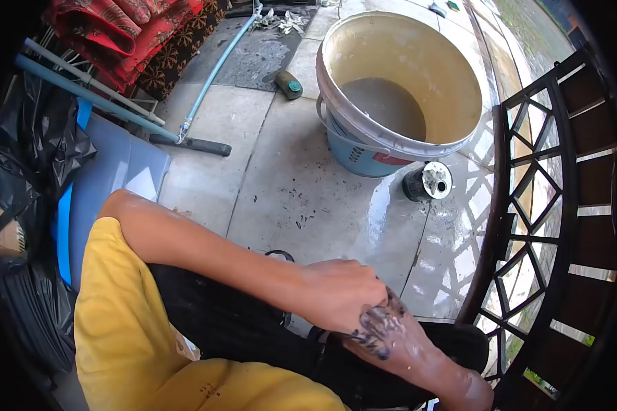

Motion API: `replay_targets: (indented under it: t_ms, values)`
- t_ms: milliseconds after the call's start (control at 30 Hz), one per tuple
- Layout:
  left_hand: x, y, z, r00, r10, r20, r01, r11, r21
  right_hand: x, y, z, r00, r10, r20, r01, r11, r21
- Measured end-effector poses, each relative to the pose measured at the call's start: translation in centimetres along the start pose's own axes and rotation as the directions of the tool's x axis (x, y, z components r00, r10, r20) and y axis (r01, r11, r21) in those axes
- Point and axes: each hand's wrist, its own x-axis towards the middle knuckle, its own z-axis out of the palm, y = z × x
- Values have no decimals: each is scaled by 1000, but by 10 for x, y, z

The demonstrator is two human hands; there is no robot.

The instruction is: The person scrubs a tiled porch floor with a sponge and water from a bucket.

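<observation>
My left hand [343, 291] reaches across from the left over my lap. Its curled fingers press against my right hand [399, 335], which comes in from the lower right. Wet black smears streak the skin where the two hands meet. The fingers of my right hand are hidden, and no tool shows between the hands. Ahead of them on the wet tiles stands a small black can [425, 182] with a pale, smeared top and a dark hole. Behind it is a large bucket [360, 147] holding murky grey water.
A dark bottle with a green cap [289, 85] lies on the tiled floor [267, 185]. A black metal gate [528, 171] runs along the right. To the left are a black plastic bag [34, 137], a blue-grey panel [123, 171], a pipe frame [212, 75] and red patterned cloth [123, 34].
</observation>
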Motion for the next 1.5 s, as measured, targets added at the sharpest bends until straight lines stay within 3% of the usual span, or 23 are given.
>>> replay_targets:
  t_ms: [67,100,167,200,233,300,333,400,433,533,633,767,833,867,933,967,1033,1133,1233,1300,1367,1433,1500]
  values:
    - [0,20,-2,980,-145,-134,183,923,339,1,3,-13,976,208,-68,-154,872,465]
    - [-19,18,-10,966,-240,-99,260,893,367,26,3,4,970,190,-150,-86,850,520]
    - [-13,19,-16,976,-101,-193,187,844,503,21,-5,-4,984,145,104,-177,724,667]
    - [-11,23,-24,984,-46,-171,125,862,491,24,-7,-25,971,233,-53,-122,675,728]
    - [-16,28,-32,989,-18,-146,86,873,481,28,-15,-39,949,316,-6,-185,571,800]
    - [-20,29,-31,995,79,-67,-38,881,471,27,-27,-31,948,297,-111,-37,451,892]
    - [-22,28,-30,988,144,-48,-106,881,461,25,-26,-34,939,328,-105,-51,434,899]
    - [-24,24,-28,985,169,-28,-138,879,457,22,-18,-49,970,183,159,-141,-108,984]
    - [-23,21,-27,980,198,-34,-160,871,464,19,-19,-48,965,206,163,-140,-121,983]
    - [-20,22,-32,965,262,-12,-221,835,504,11,-21,-47,970,242,40,-12,-120,993]
    - [-16,26,-41,957,288,21,-250,792,557,8,-18,-47,942,324,-93,107,-26,994]
    - [-12,32,-49,938,345,29,-289,737,611,2,-11,-47,975,221,5,-29,106,994]
    - [-11,34,-55,942,328,63,-299,743,599,2,-19,-30,895,391,-212,136,214,967]
    - [-11,35,-59,949,303,89,-296,753,587,0,-17,-26,899,382,-216,142,213,967]
    - [-10,27,-56,949,309,57,-290,792,537,-3,-10,-20,846,265,-462,109,762,638]
    - [-12,23,-55,944,328,35,-304,822,482,-8,-4,-14,894,162,-418,84,856,510]
    - [-16,21,-58,973,218,70,-226,859,460,-10,4,-18,919,147,-366,43,886,462]
    - [-12,23,-65,986,97,135,-132,949,285,-10,12,-19,919,136,-370,11,929,369]
    - [-10,12,-65,977,198,81,-210,958,193,-14,16,-24,966,107,-236,-10,925,379]
    - [-8,7,-64,982,176,69,-184,974,134,-11,16,-21,965,111,-239,-7,918,396]
    - [-4,3,-63,976,211,-45,-208,976,68,-6,13,-17,931,263,-254,-150,908,392]
    - [0,12,-62,988,130,-80,-130,991,6,-5,16,-16,924,267,-273,-167,926,339]
    - [3,18,-60,985,-87,-146,104,989,109,-3,22,-19,928,314,-199,-234,910,343]
